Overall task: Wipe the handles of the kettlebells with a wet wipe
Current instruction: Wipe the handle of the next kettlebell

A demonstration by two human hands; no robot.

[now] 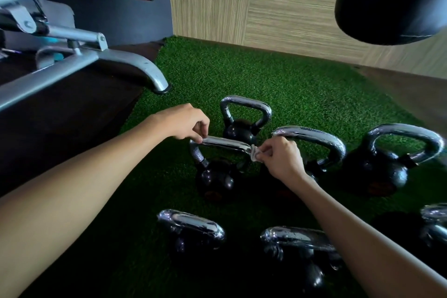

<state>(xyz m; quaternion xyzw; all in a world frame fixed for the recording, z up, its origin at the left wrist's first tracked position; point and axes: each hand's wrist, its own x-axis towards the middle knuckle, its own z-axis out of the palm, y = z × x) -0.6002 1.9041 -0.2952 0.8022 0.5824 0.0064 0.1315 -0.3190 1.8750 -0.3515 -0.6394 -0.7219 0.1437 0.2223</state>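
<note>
The right hand [281,158] pinches the wipe [256,155] against the right end of the handle [227,143], whose long axis runs leftward to the left hand [187,121], closed on its far end (kettlebell standing on turf [266,75]).

Counts, w/ the wipe [256,154] as landmark: kettlebells x7. One w/ handle touching the wipe [215,176], one behind it [242,126], two to its right [321,152] [387,172], two nearer the camera [191,227] [300,247], one cut off at far right edge [435,225]. Wipe x1. Hands x2: left [186,121], right [283,159]. Bench x1 [72,55], far left. Punch bag x1 [391,0], up right.
</note>
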